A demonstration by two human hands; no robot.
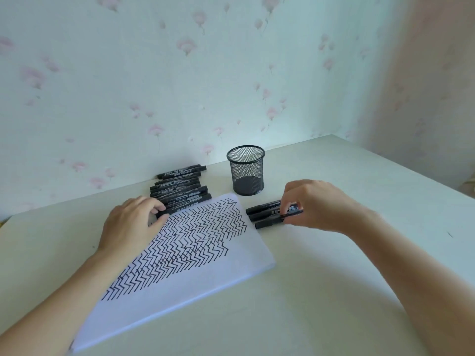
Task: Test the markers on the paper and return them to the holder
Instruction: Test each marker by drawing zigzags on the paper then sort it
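White paper sheet (180, 265) full of black zigzag strokes; testing looks largely done. Left hand (128, 224) pinches nearest of black marker row (180, 187) at paper's top edge. Right hand (312, 205) grips one of three black markers (264, 214) right of paper. Black mesh holder (246, 173) empty, just behind. Next, likely: lift gripped marker, drop upright into holder.

Soft, even daylight with a cool greenish cast. Brightest on the wallpaper (231, 73) at upper centre; pinkish falloff at far right. Faint shadows under the forearms. Wide-angle bending at the edges; wallpaper pattern soft, centre sharp.
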